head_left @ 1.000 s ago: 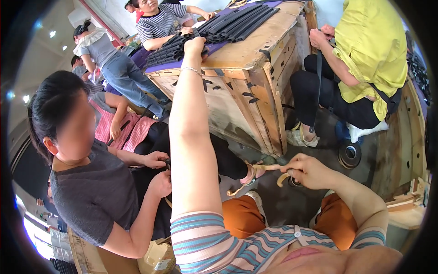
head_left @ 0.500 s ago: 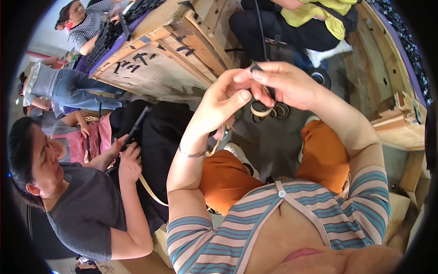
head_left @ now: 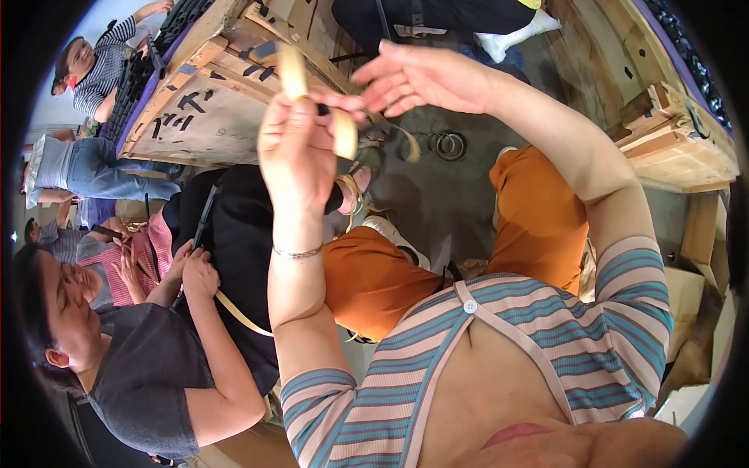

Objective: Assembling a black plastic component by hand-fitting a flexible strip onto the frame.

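My left hand [head_left: 296, 152] is raised in front of me, its fingers closed on a thin cream strip [head_left: 344, 132]. One end of the strip sticks up blurred above the fingers and another part curls down beside them. A small dark piece shows at the fingertips, too little to name. My right hand [head_left: 437, 78] is held farther up and to the right, fingers spread, holding nothing. Its fingertips are close to the left hand's. Below, a curled strip end [head_left: 411, 147] hangs in the air.
Coiled strips [head_left: 450, 145] lie on the grey floor. At my left a person in a dark shirt [head_left: 148, 351] handles a black strip. Wooden crates [head_left: 226, 117] stand ahead left, and another wooden crate [head_left: 679, 156] at right. A person in black trousers [head_left: 359, 23] sits opposite.
My hands were together around a long black strip; now they are apart. The left has moved left and holds the cream strip; the right has opened and moved up and left.
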`<state>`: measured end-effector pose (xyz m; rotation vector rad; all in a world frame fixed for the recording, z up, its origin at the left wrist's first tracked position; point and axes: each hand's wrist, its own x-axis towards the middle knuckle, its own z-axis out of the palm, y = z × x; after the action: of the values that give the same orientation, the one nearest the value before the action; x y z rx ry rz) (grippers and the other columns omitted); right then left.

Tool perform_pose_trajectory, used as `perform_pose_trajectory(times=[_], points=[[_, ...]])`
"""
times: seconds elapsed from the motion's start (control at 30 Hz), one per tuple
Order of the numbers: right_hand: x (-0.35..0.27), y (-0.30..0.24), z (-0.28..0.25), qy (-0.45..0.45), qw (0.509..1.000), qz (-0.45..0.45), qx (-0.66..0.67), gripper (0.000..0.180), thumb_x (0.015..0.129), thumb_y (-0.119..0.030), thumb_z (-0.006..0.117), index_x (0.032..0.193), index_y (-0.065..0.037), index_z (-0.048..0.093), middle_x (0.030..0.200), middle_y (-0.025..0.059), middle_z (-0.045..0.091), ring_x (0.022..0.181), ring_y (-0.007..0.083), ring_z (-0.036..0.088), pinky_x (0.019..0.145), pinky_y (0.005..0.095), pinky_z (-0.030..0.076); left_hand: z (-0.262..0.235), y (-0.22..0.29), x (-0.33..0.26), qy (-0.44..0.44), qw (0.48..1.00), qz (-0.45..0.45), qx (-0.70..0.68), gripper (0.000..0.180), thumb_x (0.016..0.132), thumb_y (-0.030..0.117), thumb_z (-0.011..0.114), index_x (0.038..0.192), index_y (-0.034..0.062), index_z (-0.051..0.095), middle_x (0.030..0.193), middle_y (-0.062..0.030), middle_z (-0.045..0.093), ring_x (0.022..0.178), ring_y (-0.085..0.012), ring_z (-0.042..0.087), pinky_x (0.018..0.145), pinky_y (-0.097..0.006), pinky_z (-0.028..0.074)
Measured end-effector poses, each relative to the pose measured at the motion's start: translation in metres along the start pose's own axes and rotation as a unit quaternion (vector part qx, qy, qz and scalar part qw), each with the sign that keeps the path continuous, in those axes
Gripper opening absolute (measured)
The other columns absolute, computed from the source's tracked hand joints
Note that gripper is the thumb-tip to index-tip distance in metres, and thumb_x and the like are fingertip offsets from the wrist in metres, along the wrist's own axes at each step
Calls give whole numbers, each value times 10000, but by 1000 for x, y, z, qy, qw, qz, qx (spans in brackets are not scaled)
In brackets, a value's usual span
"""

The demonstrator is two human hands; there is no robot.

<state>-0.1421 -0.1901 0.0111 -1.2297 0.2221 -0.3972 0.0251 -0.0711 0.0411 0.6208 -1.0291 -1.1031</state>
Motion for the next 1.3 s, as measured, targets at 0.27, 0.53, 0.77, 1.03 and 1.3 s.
perform_pose_trajectory(times=[0.27,0.53,0.77,1.03,1.3], points=[[12,36,4,-225,925,52,-302,357,886,-280,519,1144,-33,501,1031,61,563,985,145,503,876,273,374,-25,37,11,-37,974,17,-223,186,905,182,492,979,15,527,1003,-133,566,1033,-293,524,881,-403,447],[10,7,15,54,962,25,-267,279,943,-285,416,869,-36,518,610,-9,458,526,72,471,492,220,421,-64,-9,20,203,965,-133,-101,847,773,637,480,1212,-80,380,1156,-217,467,1147,-358,402,987,-444,316],[13,33,13,178,867,-180,-430,221,887,-223,493,882,-9,548,729,187,596,697,334,606,604,370,462,-38,-64,3,87,861,-501,-13,978,761,750,331,1262,-89,366,1261,-216,445,1167,-350,413,992,-414,300],[-11,23,29,-1,845,-171,-506,254,846,-182,526,1041,-22,499,826,163,594,788,347,588,673,406,470,-4,-46,4,47,977,-205,19,295,916,267,454,938,-12,549,1007,-163,594,969,-271,554,904,-411,418],[-5,25,23,-77,906,-58,-413,181,870,-193,542,813,-22,563,629,49,538,571,129,502,521,306,411,-33,-12,11,168,976,-46,-133,286,913,258,452,926,-23,504,900,-178,571,901,-328,579,878,-461,448]])
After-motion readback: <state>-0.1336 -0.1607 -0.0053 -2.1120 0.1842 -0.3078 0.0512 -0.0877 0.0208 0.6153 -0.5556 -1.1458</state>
